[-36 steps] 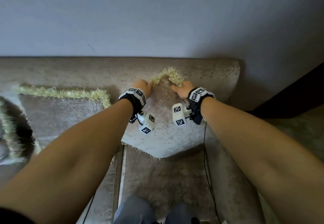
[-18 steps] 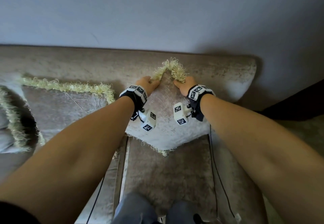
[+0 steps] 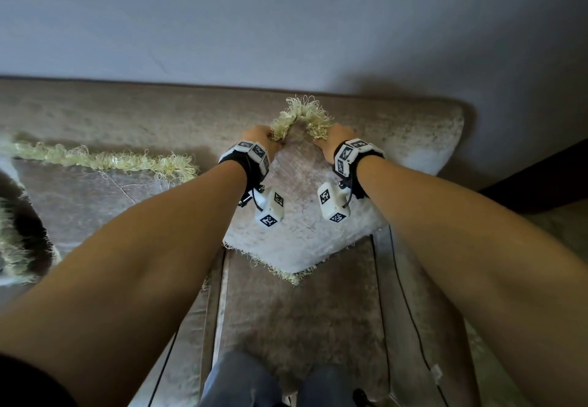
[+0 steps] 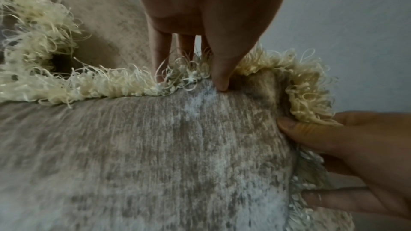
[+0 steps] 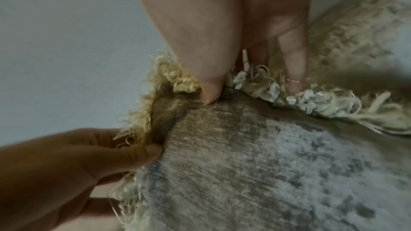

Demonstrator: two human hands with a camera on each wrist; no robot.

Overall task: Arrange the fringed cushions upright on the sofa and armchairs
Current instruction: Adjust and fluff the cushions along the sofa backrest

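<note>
The cushion stands on one corner on the sofa seat, its top corner leaning against the backrest. My left hand and right hand each pinch the fringe just either side of that top corner, thumbs on the front fabric. To do this well, I think I should hold both sides level, push the top back until it rests, and let go gently so it doesn't topple. A second cushion leans just to the left.
</note>
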